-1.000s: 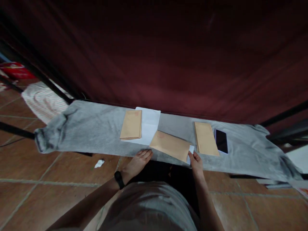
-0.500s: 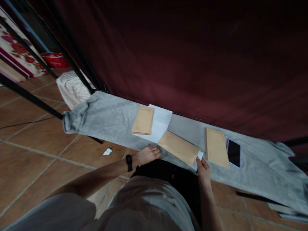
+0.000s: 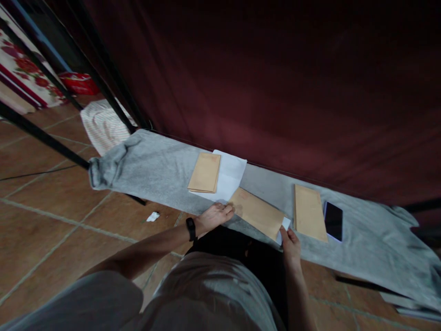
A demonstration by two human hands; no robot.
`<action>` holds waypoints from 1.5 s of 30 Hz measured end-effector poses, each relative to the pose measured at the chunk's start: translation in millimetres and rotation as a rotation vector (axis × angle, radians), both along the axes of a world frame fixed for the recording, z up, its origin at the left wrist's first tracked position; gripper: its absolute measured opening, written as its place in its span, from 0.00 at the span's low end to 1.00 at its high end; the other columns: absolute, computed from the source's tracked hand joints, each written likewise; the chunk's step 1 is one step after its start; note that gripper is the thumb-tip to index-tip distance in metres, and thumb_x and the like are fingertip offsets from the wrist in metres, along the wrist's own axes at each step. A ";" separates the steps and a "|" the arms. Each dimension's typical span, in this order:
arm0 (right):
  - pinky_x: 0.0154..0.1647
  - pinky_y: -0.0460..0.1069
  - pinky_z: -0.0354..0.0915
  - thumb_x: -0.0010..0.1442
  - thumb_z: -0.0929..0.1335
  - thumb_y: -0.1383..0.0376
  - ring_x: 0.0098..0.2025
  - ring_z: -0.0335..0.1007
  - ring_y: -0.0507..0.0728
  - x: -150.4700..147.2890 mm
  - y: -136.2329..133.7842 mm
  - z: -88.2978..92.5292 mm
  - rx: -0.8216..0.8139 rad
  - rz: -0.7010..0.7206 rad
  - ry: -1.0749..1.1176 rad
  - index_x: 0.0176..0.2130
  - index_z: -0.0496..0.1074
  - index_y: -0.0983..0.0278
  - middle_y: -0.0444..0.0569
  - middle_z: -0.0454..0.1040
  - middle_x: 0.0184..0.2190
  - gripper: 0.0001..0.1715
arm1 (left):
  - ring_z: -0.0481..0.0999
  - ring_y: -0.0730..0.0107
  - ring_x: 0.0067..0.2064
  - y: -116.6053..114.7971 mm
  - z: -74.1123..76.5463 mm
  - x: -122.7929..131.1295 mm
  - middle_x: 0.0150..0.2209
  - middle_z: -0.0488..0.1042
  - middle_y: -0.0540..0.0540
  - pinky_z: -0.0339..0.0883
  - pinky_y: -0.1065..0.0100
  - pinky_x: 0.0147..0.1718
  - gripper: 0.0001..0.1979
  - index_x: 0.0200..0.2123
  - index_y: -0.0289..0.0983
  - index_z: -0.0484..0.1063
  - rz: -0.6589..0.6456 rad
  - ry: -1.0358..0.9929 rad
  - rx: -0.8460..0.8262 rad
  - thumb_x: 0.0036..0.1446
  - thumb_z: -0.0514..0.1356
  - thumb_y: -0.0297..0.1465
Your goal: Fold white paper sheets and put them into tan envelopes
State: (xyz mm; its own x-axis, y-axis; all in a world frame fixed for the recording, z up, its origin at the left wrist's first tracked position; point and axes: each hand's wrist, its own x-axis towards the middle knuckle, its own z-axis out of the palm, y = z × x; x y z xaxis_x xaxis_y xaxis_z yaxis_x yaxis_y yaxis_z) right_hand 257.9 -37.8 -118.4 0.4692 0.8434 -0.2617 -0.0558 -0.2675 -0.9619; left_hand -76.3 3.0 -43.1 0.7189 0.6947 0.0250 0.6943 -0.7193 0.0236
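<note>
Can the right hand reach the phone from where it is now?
Probably yes. The phone lies uncovered just past the envelope stack, near the right hand; but that hand seems to pinch a white sheet.

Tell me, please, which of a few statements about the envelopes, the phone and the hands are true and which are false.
1. The phone lies beside the right envelope stack. True.
2. The left hand has a bare wrist. False: it wears a dark wristband.
3. A white sheet sticks out of the middle envelope at the right hand. True.
4. The envelopes lie on a red cloth. False: the cloth is gray.
</note>
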 end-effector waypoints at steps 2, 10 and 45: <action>0.26 0.49 0.65 0.42 0.76 0.44 0.25 0.71 0.56 1.2 0.2 -1.9 0.000 0.000 -0.007 0.33 0.77 0.64 0.45 0.78 0.25 0.28 | 0.77 0.66 0.43 -0.2 0.8 -0.3 0.52 0.73 0.43 0.68 0.65 0.46 0.17 0.49 0.38 0.70 0.009 -0.003 -0.025 0.60 0.55 0.17; 0.29 0.49 0.65 0.41 0.75 0.44 0.26 0.71 0.56 -4.3 1.3 5.5 0.039 0.010 0.008 0.32 0.78 0.64 0.46 0.79 0.25 0.28 | 0.79 0.64 0.37 4.2 -11.5 2.6 0.37 0.78 0.46 0.71 0.65 0.39 0.12 0.46 0.38 0.71 0.341 -0.329 -0.068 0.71 0.49 0.33; 0.33 0.52 0.71 0.43 0.76 0.45 0.31 0.78 0.61 -9.5 0.6 30.3 0.030 0.126 0.282 0.27 0.76 0.61 0.48 0.80 0.25 0.23 | 0.74 0.66 0.28 65.4 -25.8 49.4 0.27 0.77 0.49 0.64 0.68 0.29 0.23 0.37 0.36 0.74 0.881 -1.435 -0.817 0.35 0.69 0.38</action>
